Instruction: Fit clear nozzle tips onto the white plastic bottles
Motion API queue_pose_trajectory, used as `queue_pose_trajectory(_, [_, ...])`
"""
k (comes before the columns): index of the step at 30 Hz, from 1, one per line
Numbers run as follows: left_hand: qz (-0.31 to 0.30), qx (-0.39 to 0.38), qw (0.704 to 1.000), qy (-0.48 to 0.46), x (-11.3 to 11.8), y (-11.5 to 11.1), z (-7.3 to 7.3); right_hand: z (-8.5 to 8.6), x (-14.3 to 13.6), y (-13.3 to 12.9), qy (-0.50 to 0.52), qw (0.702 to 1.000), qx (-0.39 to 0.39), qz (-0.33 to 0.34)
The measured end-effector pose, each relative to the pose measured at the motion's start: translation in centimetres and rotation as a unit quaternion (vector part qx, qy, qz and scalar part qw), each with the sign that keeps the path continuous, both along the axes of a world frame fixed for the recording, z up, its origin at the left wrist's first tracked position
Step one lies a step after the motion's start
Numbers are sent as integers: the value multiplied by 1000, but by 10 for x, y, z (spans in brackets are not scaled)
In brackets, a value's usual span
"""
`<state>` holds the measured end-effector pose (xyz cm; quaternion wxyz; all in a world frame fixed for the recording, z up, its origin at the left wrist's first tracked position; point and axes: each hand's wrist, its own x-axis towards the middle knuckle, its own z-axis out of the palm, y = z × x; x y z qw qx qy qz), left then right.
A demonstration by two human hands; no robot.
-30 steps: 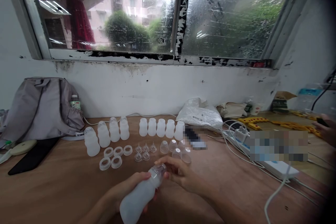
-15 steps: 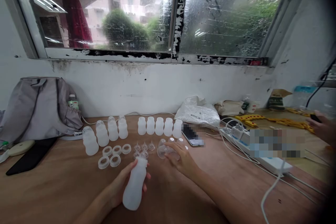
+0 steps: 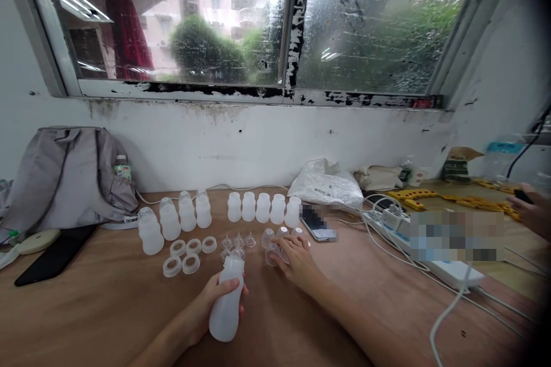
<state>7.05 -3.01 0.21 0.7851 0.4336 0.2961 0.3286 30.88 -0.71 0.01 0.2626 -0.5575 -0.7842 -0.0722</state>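
Observation:
My left hand (image 3: 226,292) is wrapped round a frosted white baby bottle (image 3: 224,312), tilted with its top end away from me. A collar shows at its top; the teat there blends with the clear teats (image 3: 239,239) standing behind. My right hand (image 3: 297,258) has its thumb and fingers curled down round a clear dome cap (image 3: 272,254) in a small cluster. More caps (image 3: 267,236) stand against its fingers, and some are partly hidden by it. Several white collar rings (image 3: 191,264) lie left of the teats.
Several capped bottles (image 3: 171,221) stand at the back left, with several open bottles (image 3: 263,207) in a row right of them. A phone (image 3: 317,223), power strip (image 3: 447,266) with cables, backpack (image 3: 73,178) and plastic bag (image 3: 325,183) lie around. Another person's hand (image 3: 534,209) is at far right.
My right hand has shifted slightly right and its fingers have drawn in at the caps. The bottle in my left hand has turned more upright and moved slightly right.

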Motion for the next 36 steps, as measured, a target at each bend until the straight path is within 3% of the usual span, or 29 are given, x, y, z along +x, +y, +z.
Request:
queue_pose_trajectory(5, [20, 82, 993, 78, 6, -1, 9, 5, -2, -4, 53, 998, 11, 10])
queue_pose_trajectory(7, [46, 147, 979, 135, 8, 0, 9, 13, -10, -11, 114, 992, 2, 56])
queue_pose_trajectory(9, [91, 245, 942, 209, 7, 1, 8, 21, -23, -18, 185, 970, -69, 141])
queue_pose_trajectory(11, [134, 333, 883, 301, 6, 0, 8, 27, -39, -24, 234, 936, -162, 206])
queue_pose_trajectory(14, [161, 385, 814, 404, 1, -2, 9, 32, -61, -28, 267, 925, -188, 195])
queue_pose_trajectory(16, [159, 404, 801, 413, -2, -3, 7, 31, -69, -29, 294, 922, -183, 173])
queue_pose_trajectory(21, [118, 413, 800, 419, -4, 0, -7, 21, -69, -28, 355, 879, -242, 210])
queue_pose_trajectory(24, [101, 403, 804, 426, -3, 1, -5, 19, -62, -28, 363, 859, -274, 234])
queue_pose_trajectory(26, [72, 385, 833, 391, -2, 0, 3, 24, -59, -29, 359, 850, -281, 264])
queue_pose_trajectory(28, [4, 339, 883, 324, -2, -2, 14, 32, -56, -30, 358, 832, -297, 303])
queue_pose_trajectory(31, [-113, 176, 953, 221, -5, -4, 23, 44, -52, -30, 368, 789, -346, 350])
queue_pose_trajectory(33, [-139, 74, 971, 178, -6, -4, 23, 48, -48, -28, 400, 751, -381, 362])
queue_pose_trajectory(36, [-125, 43, 982, 137, -5, -4, 20, 43, -45, -22, 476, 708, -405, 331])
